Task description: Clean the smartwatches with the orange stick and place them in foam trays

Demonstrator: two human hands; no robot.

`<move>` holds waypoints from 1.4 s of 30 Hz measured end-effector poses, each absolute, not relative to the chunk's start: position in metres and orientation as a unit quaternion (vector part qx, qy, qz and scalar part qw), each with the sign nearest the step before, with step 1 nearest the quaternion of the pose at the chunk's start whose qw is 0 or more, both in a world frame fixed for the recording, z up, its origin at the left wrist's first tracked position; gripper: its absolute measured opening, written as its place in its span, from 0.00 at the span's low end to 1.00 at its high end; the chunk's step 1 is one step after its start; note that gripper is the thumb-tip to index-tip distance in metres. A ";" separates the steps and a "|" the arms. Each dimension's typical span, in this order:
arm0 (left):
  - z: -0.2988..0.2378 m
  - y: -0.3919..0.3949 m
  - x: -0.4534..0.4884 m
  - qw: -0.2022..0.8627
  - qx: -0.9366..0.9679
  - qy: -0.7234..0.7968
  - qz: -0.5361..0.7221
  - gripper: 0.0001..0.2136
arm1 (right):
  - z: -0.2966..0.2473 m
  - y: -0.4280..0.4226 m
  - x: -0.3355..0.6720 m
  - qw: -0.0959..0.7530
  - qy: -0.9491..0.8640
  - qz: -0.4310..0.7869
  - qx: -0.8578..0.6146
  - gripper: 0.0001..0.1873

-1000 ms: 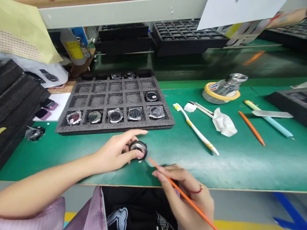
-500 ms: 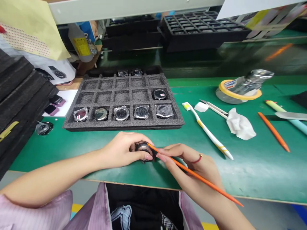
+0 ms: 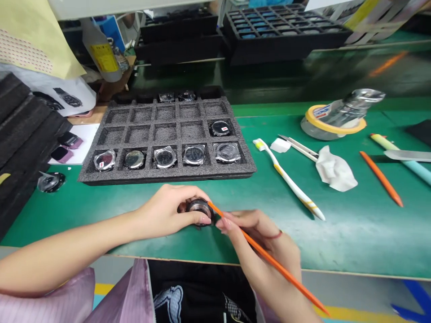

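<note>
Near the front edge of the green bench, my left hand (image 3: 177, 207) is closed around a round black watch case (image 3: 199, 207), thumb on its near side and fingers round the far side. My right hand (image 3: 266, 242) pinches a long, thin orange stick (image 3: 269, 259) pointed at its end. The stick's tip meets the right rim of the watch case; whether it sits in a gap there is too small to tell. Beyond my hands lies a grey foam tray (image 3: 168, 176), with several round watch faces in clear film in its compartments.
Right of the tray lie a white toothbrush (image 3: 289, 181), tweezers (image 3: 298, 147), a crumpled tissue (image 3: 336, 169) and a second orange stick (image 3: 381, 178). A yellow-rimmed tub (image 3: 319, 128) holds a tilted metal-topped bottle. Stacked black foam (image 3: 30, 130) and a loose watch part (image 3: 50, 181) are at left.
The camera view has shifted slightly. My left hand keeps hold of the watch case, and the orange stick's tip stays at its right rim, while my right hand has tilted the stick a little steeper.
</note>
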State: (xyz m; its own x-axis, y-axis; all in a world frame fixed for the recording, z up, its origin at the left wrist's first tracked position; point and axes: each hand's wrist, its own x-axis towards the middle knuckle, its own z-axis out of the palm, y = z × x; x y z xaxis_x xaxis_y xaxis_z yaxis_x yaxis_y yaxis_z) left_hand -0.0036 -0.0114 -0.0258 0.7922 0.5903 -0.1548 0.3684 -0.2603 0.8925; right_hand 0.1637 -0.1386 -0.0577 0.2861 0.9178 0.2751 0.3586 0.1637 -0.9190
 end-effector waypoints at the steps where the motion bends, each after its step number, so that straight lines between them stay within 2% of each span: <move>1: -0.026 -0.011 -0.004 0.533 0.783 0.302 0.106 0.09 | -0.057 -0.136 0.163 0.545 -0.537 0.271 -0.584 0.04; 8: -0.025 -0.012 -0.002 0.525 0.785 0.312 0.105 0.08 | -0.059 -0.155 0.159 0.528 -0.537 0.214 -0.622 0.07; 13: -0.025 -0.013 -0.003 0.548 0.770 0.312 0.102 0.09 | -0.058 -0.147 0.157 0.537 -0.538 0.225 -0.609 0.06; 20: -0.024 -0.012 -0.003 0.547 0.769 0.322 0.081 0.09 | -0.061 -0.162 0.153 0.516 -0.605 0.159 -0.585 0.11; 24: -0.025 -0.014 -0.006 0.555 0.769 0.303 0.094 0.09 | -0.059 -0.163 0.157 0.511 -0.603 0.174 -0.588 0.09; 28: -0.027 -0.016 -0.010 0.604 0.733 0.285 0.131 0.12 | -0.055 -0.157 0.169 0.570 -0.516 0.222 -0.599 0.05; 32: -0.023 -0.018 -0.010 0.517 0.801 0.244 0.176 0.14 | -0.049 -0.148 0.176 0.601 -0.534 0.213 -0.555 0.04; 35: -0.021 -0.019 -0.008 0.478 0.820 0.259 0.180 0.09 | -0.041 -0.141 0.177 0.575 -0.592 0.217 -0.521 0.07; 42: -0.025 -0.016 -0.005 0.577 0.729 0.355 0.097 0.11 | -0.029 -0.121 0.187 0.467 -0.644 0.239 -0.557 0.04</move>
